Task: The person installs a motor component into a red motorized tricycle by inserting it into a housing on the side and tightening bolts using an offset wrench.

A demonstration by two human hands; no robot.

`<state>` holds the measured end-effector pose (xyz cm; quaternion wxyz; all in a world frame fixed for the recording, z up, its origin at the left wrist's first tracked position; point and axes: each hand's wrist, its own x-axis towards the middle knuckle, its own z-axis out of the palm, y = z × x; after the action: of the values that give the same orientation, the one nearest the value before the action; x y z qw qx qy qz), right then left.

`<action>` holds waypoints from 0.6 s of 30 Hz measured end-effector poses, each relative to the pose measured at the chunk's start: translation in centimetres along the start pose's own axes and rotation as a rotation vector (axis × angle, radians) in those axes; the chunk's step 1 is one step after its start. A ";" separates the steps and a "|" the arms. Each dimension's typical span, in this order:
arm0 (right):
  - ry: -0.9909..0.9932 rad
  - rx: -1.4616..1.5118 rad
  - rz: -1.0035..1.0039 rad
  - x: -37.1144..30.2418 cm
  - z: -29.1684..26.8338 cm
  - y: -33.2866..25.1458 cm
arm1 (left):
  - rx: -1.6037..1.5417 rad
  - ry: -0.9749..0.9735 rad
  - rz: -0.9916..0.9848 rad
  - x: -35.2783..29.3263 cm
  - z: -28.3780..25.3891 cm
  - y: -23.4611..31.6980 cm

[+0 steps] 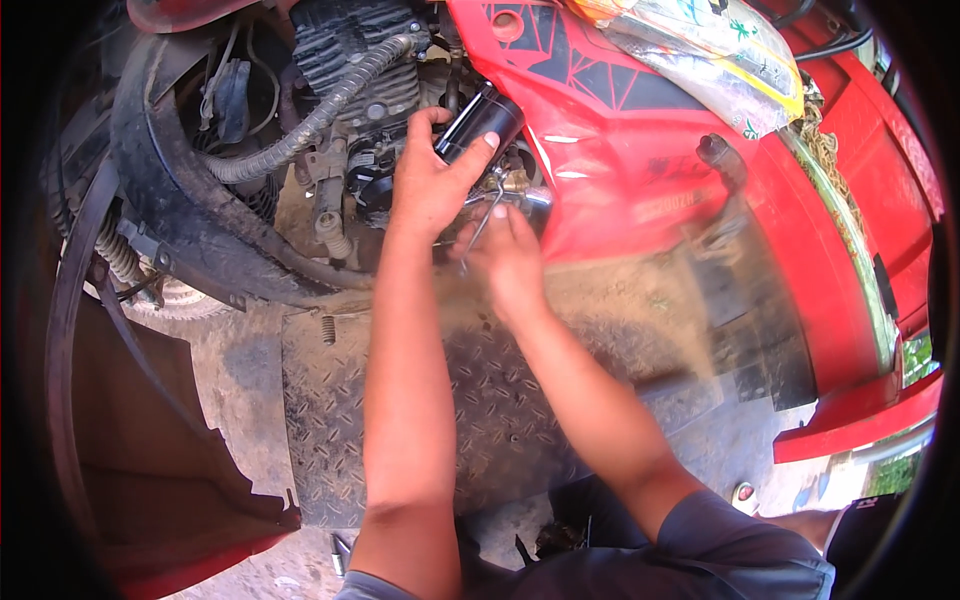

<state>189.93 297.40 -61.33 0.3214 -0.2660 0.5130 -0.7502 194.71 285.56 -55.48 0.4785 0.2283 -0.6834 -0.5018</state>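
Note:
My left hand [428,192] is wrapped round a smooth black cylinder [488,118], thumb on its near side and fingers on the far side. The cylinder tilts beside the engine [360,70] at a red body panel [620,190]. Just below it, my right hand [512,268] grips a thin metal wrench [484,226], its fingers closed and slightly blurred. The wrench's upper end meets the small metal fittings [512,183] under the cylinder. The exact contact there is too small to make out.
A ribbed metal hose [310,132] curves across the engine's left. Below my hands lies a dusty diamond-plate footboard [390,410] with a small coil spring [328,329] on it. A plastic bag [715,65] rests on the red panel. A brown-and-red cover [150,430] stands lower left.

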 end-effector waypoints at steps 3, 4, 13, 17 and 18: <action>0.059 -0.429 -0.180 -0.8 1.2 -1.2 | -0.008 -0.010 -0.007 0.1 0.0 -0.2; 0.064 -0.494 -0.170 -1.0 1.4 -2.0 | 0.002 -0.002 0.005 0.1 0.0 -0.4; -0.222 0.846 0.578 1.1 0.8 -10.2 | -0.107 -0.021 0.001 0.1 0.3 -1.0; -0.034 0.596 0.398 -0.7 0.6 -9.4 | -0.046 0.003 0.059 -0.1 0.1 -0.6; 0.015 0.464 0.335 -1.3 0.2 -9.1 | -0.046 0.008 0.065 -0.1 0.0 -0.5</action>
<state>189.01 300.65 -52.81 0.4893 -0.0916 0.3667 -0.7860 194.63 285.42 -55.96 0.5024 0.1969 -0.6768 -0.5008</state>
